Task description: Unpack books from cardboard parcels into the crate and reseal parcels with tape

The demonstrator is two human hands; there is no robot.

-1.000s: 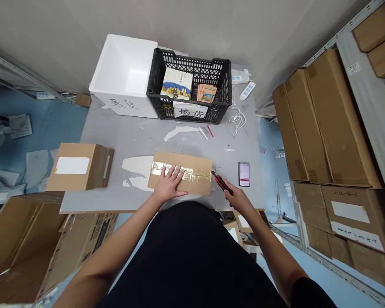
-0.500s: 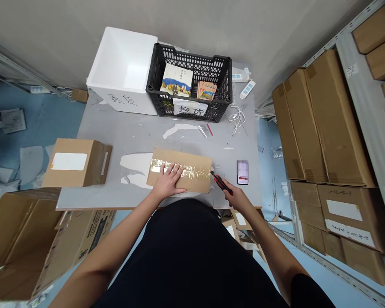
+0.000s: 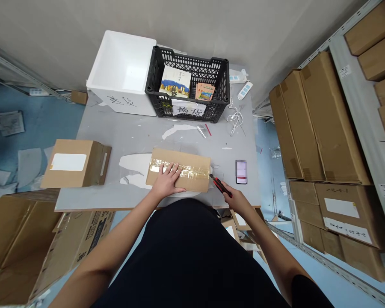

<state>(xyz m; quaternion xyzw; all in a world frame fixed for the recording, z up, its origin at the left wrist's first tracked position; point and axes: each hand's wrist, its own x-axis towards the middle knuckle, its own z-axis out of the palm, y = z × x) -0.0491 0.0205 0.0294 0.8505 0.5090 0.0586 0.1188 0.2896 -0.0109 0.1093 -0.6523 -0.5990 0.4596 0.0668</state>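
Observation:
A flat cardboard box with shiny tape along its top lies at the table's front edge. My left hand rests on its left half, fingers spread and palm down. In my right hand is a red and black utility knife, gripped by its handle. The knife's tip is at the right end of the box; whether it cuts into the tape there is too small to tell. Just right of the knife lies a phone with its screen lit.
A white foam box and a black crate holding books stand at the back. Another carton sits at the table's left. Power strips and a white cable lie back right. Shelves with large cartons rise on the right.
The view has shifted very slightly. My left hand stays on the box, and the knife in my right hand remains at the box's right end with hardly any movement.

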